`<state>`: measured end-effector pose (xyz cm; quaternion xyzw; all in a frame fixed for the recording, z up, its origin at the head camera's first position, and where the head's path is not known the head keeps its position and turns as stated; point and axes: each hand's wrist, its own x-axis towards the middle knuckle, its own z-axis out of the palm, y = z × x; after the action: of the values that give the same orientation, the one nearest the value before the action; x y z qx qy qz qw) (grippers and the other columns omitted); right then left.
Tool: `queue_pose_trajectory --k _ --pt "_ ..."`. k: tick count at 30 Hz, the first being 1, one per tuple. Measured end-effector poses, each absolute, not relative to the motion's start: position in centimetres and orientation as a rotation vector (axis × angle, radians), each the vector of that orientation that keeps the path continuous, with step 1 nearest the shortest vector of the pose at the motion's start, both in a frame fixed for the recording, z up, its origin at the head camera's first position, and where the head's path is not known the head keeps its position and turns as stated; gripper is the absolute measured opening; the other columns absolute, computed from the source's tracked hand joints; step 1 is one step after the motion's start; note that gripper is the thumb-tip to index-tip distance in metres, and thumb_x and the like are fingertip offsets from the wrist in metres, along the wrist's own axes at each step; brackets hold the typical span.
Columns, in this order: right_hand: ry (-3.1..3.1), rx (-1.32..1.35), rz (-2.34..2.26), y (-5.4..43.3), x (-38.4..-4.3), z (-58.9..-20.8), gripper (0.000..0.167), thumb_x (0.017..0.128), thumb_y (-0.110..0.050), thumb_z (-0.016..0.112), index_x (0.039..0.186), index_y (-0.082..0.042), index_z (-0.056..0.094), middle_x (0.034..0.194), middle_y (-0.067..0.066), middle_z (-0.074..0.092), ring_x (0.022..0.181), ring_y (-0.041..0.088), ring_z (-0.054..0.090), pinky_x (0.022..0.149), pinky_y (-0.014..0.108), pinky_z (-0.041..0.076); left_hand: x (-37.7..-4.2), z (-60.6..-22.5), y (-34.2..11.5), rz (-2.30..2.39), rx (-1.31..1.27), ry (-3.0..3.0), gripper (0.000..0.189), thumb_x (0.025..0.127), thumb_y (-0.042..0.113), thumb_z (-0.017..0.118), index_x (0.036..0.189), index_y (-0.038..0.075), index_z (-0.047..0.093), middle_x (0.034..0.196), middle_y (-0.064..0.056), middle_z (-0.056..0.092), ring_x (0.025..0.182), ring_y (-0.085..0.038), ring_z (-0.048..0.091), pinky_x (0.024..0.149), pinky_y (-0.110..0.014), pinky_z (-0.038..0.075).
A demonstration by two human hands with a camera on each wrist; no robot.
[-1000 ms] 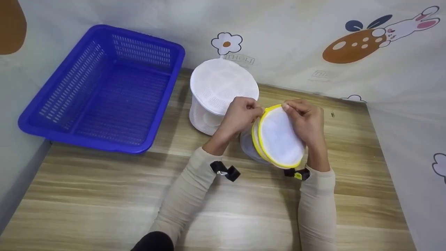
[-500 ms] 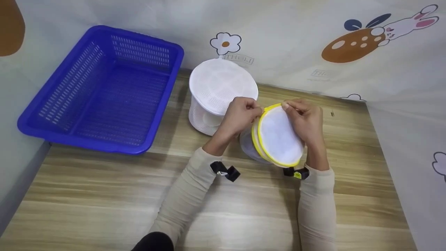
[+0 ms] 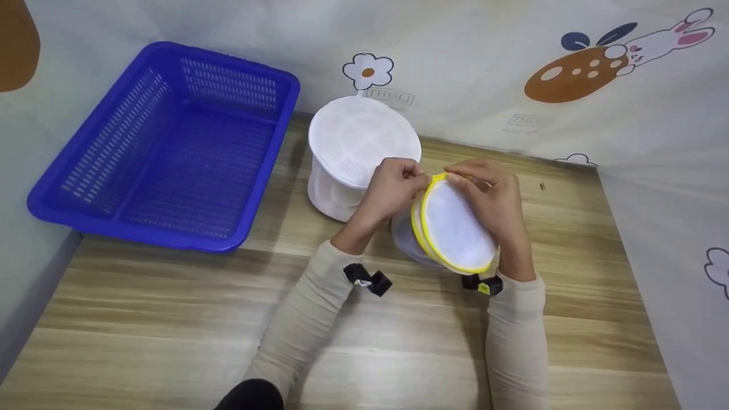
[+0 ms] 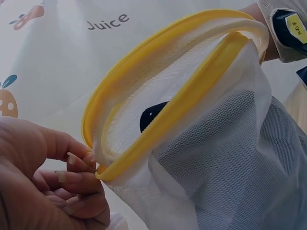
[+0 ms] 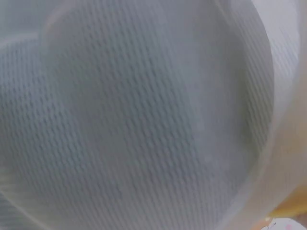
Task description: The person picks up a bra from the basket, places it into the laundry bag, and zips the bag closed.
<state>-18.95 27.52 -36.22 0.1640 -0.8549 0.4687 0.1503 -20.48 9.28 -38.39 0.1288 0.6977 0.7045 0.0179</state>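
Note:
Both hands are at the yellow-trimmed rim of a white mesh laundry bag [image 3: 460, 228], which stands tilted on the table. My left hand [image 3: 387, 191] pinches the rim at its upper left end. Beside it, my right hand [image 3: 494, 199] pinches the top of the yellow edging with thumb and forefinger. In the left wrist view, the two yellow zip edges [image 4: 211, 64] gape apart, and a black thing [image 4: 149, 117] shows in the gap. Grey-looking mesh [image 5: 134, 120] fills most of the right wrist view, where the right hand is hidden.
A second, all-white mesh laundry bag [image 3: 364, 139] stands upright just behind the left hand. To the left is a blue slotted plastic basket [image 3: 248, 225]. A printed cloth wall [image 3: 467, 62] borders the wooden table [image 3: 398, 353] at the back and sides.
My right hand has slid left along the yellow rim, closer to the left hand. The left hand keeps its place, and the bag has barely shifted.

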Motion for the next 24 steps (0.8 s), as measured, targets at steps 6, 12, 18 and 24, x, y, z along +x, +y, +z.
queue_pose_trajectory --k 6,12,18,24 --pt "-2.445 0.515 1.323 27.1 -18.7 -36.1 0.011 0.083 -0.005 0.073 0.093 0.000 0.075 0.092 0.013 0.069 0.090 0.016 0.061 0.077 0.026 0.049 -20.6 -38.7 9.5 2.213 0.424 2.192 0.020 0.083 -0.002 0.059 0.064 0.001 0.060 0.051 0.003 0.043 0.046 -0.007 0.037 0.045 -0.020 0.030" --pt "-2.433 0.470 1.310 27.0 -18.7 -36.1 0.010 0.081 -0.006 0.075 0.089 0.001 0.076 0.086 0.013 0.070 0.083 0.015 0.063 0.071 0.024 0.049 -20.6 -38.9 9.7 2.218 0.420 2.208 0.018 0.084 0.000 0.060 0.067 0.001 0.062 0.053 0.003 0.046 0.048 -0.007 0.040 0.046 -0.020 0.032" --pt "-2.427 0.414 1.298 27.7 -19.7 -37.4 0.009 0.081 -0.009 0.076 0.087 -0.002 0.077 0.085 0.012 0.070 0.081 0.016 0.064 0.069 0.023 0.049 -20.7 -38.8 9.8 2.217 0.422 2.203 0.017 0.084 0.000 0.061 0.068 -0.001 0.063 0.054 0.002 0.047 0.049 -0.007 0.040 0.047 -0.020 0.033" --pt "-2.431 0.379 1.296 28.6 -20.7 -38.8 0.010 0.081 -0.021 0.077 0.086 -0.013 0.079 0.084 0.004 0.070 0.082 0.014 0.064 0.070 0.024 0.049 -20.7 -38.8 9.9 2.203 0.426 2.222 0.016 0.082 -0.002 0.061 0.066 -0.001 0.063 0.054 0.002 0.048 0.050 -0.008 0.041 0.048 -0.020 0.034"
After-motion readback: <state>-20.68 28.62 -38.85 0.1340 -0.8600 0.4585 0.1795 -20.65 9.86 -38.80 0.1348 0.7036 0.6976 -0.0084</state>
